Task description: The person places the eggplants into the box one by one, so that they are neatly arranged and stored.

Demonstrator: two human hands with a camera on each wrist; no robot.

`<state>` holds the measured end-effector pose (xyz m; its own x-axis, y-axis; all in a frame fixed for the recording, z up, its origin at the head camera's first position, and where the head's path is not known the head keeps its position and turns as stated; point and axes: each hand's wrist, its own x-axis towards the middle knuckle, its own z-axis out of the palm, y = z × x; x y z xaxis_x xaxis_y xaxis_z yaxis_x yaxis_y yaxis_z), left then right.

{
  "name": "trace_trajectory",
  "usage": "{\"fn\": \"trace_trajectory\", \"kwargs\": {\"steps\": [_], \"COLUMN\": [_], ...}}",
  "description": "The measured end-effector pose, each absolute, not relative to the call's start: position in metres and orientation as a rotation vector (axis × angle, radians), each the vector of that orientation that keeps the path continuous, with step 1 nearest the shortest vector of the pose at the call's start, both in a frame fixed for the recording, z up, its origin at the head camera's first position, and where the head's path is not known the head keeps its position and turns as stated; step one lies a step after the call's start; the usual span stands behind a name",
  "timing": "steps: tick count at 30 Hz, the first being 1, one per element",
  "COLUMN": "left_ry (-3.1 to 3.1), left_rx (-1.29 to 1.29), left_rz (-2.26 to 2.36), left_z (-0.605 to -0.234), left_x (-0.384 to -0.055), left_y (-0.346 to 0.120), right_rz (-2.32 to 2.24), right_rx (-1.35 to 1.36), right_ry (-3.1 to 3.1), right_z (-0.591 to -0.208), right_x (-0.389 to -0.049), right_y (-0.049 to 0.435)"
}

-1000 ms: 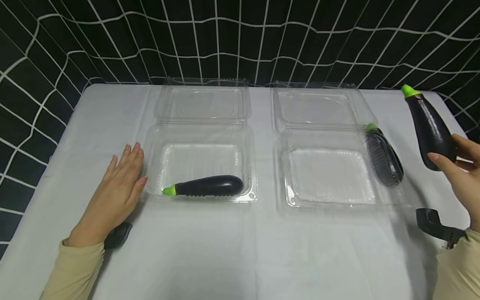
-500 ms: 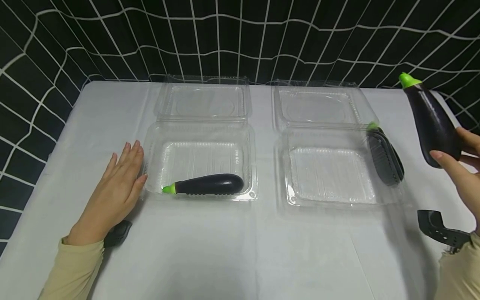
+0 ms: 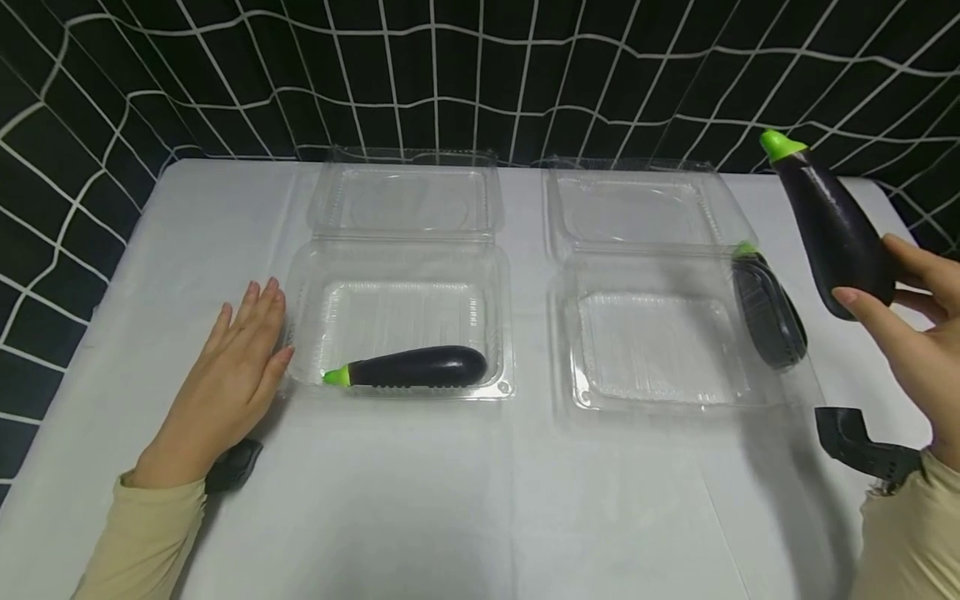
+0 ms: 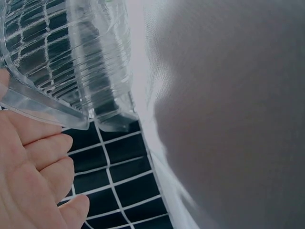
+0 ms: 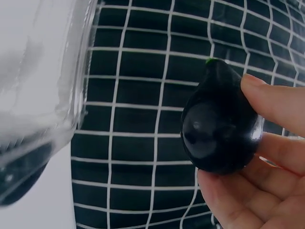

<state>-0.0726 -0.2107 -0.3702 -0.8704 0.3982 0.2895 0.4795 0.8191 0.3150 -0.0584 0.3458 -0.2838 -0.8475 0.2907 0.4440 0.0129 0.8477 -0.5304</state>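
Note:
My right hand (image 3: 918, 329) pinches a dark eggplant (image 3: 836, 225) by its fat end, in the air right of the right clear plastic container (image 3: 660, 350); its green stem points up and left. In the right wrist view the fingers hold the eggplant (image 5: 221, 121) from the side and below. A second eggplant (image 3: 768, 312) shows through that container's right wall and seems to lie outside it. My left hand (image 3: 228, 379) lies with straight fingers beside the left clear container (image 3: 405, 325), near its left edge. Along this container's front lies a third eggplant (image 3: 420, 367).
Both containers have their lids (image 3: 408, 200) folded back toward the far edge of the white-covered table (image 3: 465, 492). Behind and left of it hangs a dark backdrop (image 3: 457, 75) with white grid lines. Black wrist mounts sit on both wrists.
My right hand and its eggplant have moved slightly up and, in the last half second, to the left. The left hand and the other eggplants have stayed in place.

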Motion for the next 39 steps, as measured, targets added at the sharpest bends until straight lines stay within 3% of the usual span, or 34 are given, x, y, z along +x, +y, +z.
{"fn": "trace_trajectory", "kwargs": {"steps": [17, 39], "left_ry": [-2.774, -2.788], "left_rx": [-0.693, -0.687], "left_rz": [-0.579, -0.595], "left_z": [-0.370, -0.369], "left_x": [-0.073, -0.071], "left_y": [-0.211, -0.211], "right_rz": [0.760, 0.688], "right_rx": [-0.053, 0.354], "right_ry": [-2.529, -2.498], "right_z": [-0.263, -0.252], "right_x": [-0.074, -0.078], "right_y": [0.307, 0.256]}}
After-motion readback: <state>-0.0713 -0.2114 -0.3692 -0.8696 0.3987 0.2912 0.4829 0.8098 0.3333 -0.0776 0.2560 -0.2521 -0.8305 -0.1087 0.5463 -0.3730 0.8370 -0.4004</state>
